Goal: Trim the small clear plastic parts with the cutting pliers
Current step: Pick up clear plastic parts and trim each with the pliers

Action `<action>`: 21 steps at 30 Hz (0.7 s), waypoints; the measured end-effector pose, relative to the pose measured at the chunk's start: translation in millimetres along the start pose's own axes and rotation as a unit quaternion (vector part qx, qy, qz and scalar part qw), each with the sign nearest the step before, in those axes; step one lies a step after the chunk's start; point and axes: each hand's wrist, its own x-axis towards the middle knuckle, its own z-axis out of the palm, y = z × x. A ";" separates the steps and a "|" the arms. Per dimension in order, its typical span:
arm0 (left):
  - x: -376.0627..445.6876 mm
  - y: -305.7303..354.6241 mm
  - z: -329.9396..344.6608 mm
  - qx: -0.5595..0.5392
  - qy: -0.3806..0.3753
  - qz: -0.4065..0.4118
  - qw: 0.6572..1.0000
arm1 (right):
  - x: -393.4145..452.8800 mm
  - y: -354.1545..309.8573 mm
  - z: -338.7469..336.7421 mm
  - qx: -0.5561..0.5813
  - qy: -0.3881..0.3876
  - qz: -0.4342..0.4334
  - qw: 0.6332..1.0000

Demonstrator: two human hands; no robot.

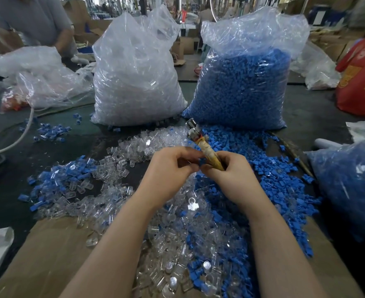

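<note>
Hundreds of small clear plastic parts (173,233) lie heaped on the table among blue pieces (269,175), thin-walled, glossy, likely light and slippery, best pinched by the body. Right hand (231,175) grips the tape-wrapped handles of the cutting pliers (201,143); left hand (168,171) fingers curl toward it, their contents hidden

Our two bare forearms reaching forward side by side, our left hand (170,168) with fingertips pinched together, our right hand (228,171) curled tight, knuckles nearly touching
</note>
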 end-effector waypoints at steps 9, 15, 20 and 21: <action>0.4 1.4 -1.0 -0.023 0.024 -0.010 0.999 | -3.0 -8.9 -0.4 0.093 0.020 -0.007 0.995; 1.4 1.2 -0.9 -0.054 0.040 -0.016 0.998 | -2.3 -10.1 1.4 0.133 0.043 -0.008 0.990; 0.3 -6.6 -5.0 0.180 0.015 -0.089 0.980 | -0.9 -7.9 4.6 0.125 0.070 0.001 0.990; 0.0 -8.8 -6.4 0.234 -0.025 -0.114 0.965 | -0.7 -7.4 4.8 0.124 0.073 0.004 0.990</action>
